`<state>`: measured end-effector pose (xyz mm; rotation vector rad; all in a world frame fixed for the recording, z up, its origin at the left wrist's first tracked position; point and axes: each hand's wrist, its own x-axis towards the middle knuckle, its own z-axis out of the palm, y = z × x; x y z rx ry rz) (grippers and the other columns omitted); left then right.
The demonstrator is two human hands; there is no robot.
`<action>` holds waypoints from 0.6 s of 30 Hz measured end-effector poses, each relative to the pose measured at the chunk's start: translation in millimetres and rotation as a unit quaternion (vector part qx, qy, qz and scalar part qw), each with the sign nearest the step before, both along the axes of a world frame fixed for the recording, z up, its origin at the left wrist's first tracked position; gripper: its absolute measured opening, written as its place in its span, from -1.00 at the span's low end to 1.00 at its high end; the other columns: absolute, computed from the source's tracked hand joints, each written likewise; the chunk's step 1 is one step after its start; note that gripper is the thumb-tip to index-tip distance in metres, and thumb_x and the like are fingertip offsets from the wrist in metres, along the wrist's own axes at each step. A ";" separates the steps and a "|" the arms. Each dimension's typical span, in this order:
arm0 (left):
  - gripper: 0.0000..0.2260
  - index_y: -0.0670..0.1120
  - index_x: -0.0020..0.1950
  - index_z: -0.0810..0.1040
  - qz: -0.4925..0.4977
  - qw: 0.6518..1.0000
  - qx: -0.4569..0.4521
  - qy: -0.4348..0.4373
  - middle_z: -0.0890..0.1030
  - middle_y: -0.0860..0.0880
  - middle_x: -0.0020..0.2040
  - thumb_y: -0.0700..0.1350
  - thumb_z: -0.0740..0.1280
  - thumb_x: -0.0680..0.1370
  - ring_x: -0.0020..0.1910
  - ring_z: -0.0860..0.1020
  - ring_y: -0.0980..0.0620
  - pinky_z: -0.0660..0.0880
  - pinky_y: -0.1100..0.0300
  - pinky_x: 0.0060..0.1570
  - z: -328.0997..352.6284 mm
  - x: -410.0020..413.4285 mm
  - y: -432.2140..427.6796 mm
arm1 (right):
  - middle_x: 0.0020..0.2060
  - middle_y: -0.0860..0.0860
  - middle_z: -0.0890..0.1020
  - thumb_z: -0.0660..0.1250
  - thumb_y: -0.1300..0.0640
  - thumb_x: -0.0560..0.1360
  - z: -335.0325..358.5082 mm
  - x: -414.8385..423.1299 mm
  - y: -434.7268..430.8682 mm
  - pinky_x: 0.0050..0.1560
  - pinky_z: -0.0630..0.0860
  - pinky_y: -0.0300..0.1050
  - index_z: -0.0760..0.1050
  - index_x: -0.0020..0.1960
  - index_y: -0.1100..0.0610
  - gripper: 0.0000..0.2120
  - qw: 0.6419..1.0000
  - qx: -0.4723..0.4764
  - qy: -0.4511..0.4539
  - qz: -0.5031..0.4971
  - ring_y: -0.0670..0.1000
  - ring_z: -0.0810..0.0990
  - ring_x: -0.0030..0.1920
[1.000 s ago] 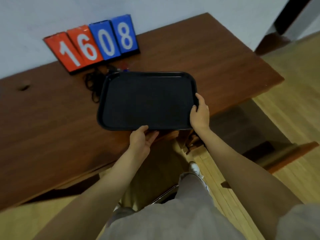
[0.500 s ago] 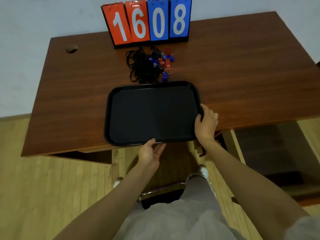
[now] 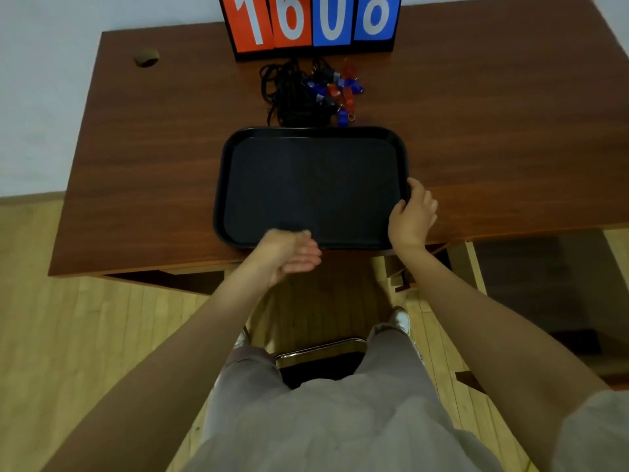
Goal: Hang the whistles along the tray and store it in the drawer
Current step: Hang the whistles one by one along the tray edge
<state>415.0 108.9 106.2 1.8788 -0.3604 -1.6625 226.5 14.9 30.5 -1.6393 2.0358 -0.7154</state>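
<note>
A black tray [image 3: 309,185] lies flat on the brown desk [image 3: 153,172], its near rim at the desk's front edge. Behind its far rim sits a heap of red and blue whistles [image 3: 335,92] tangled with black cords [image 3: 289,95]. My right hand [image 3: 412,216] grips the tray's near right corner, thumb on the rim. My left hand [image 3: 289,255] is at the tray's near rim, blurred, palm turned up with fingers loosely apart, holding nothing. The open drawer [image 3: 531,274] shows below the desk at the right.
A flip scoreboard [image 3: 309,22] reading 1608 stands at the back of the desk. A cable hole [image 3: 146,59] is at the back left. A chair seat [image 3: 320,362] is between my legs. Wooden floor lies all around.
The view has swung over the desk and steadied. My left hand has come off the tray's near rim and turned palm up. My right hand keeps its hold on the corner.
</note>
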 end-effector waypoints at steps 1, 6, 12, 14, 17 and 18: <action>-0.80 -0.26 0.00 0.55 -0.005 0.996 -0.043 -0.080 0.62 -0.11 -0.20 -0.13 0.25 0.60 -0.28 0.60 0.03 0.58 0.27 -0.35 -2.7 3.7 -3.7 | 0.25 0.10 0.44 0.12 0.28 0.58 -0.7 -0.1 -1.3 0.28 0.24 0.00 0.28 0.43 0.10 -0.57 1.000 -0.006 0.018 0.008 0.11 0.33 0.28; -0.65 -0.18 0.37 0.36 -0.198 0.825 -0.147 -0.508 0.33 -0.15 0.41 -0.14 0.21 0.60 0.43 0.24 -0.12 0.23 0.06 0.39 -41.6 38.9 -21.0 | 0.47 0.15 0.20 0.13 0.25 0.57 -3.1 1.7 -16.2 0.43 0.11 0.12 0.21 0.49 0.11 -0.51 0.973 -0.002 0.191 0.131 0.16 0.15 0.47; -0.48 0.02 0.56 -0.09 -0.311 0.781 -0.074 -0.536 -0.14 -0.02 0.57 0.16 -0.11 0.64 0.54 -0.22 -0.11 -0.23 -0.20 0.45 -76.2 50.4 -41.4 | 0.56 0.08 -0.04 -0.04 -0.07 0.64 -4.5 7.4 -37.0 0.49 0.00 0.18 0.09 0.54 0.03 -0.51 0.950 0.055 0.238 0.196 0.13 0.02 0.54; -0.48 0.03 0.56 -0.13 -0.310 0.777 -0.075 -0.543 -0.16 -0.01 0.57 0.17 -0.14 0.63 0.53 -0.24 -0.10 -0.26 -0.20 0.44 -79.3 52.7 -45.5 | 0.56 0.07 -0.06 -0.05 -0.08 0.64 -3.3 11.1 -44.1 0.48 0.01 0.21 0.08 0.54 0.02 -0.50 0.947 0.060 0.244 0.200 0.13 0.01 0.54; -0.48 0.03 0.56 -0.13 -0.303 0.772 -0.080 -0.553 -0.15 -0.01 0.57 0.17 -0.14 0.63 0.53 -0.23 -0.11 -0.26 -0.21 0.43 -82.5 56.1 -54.7 | 0.56 0.07 -0.07 -0.06 -0.09 0.64 -0.2 17.3 -56.0 0.47 0.03 0.25 0.07 0.54 0.02 -0.50 0.946 0.068 0.243 0.203 0.14 0.01 0.54; -0.48 0.03 0.56 -0.12 -0.303 0.771 -0.083 -0.554 -0.15 -0.01 0.57 0.17 -0.14 0.63 0.54 -0.23 -0.11 -0.25 -0.22 0.43 -82.7 57.9 -59.4 | 0.56 0.06 -0.08 -0.06 -0.09 0.64 0.9 19.0 -59.6 0.47 0.03 0.25 0.06 0.54 0.02 -0.50 0.946 0.072 0.244 0.203 0.13 0.01 0.54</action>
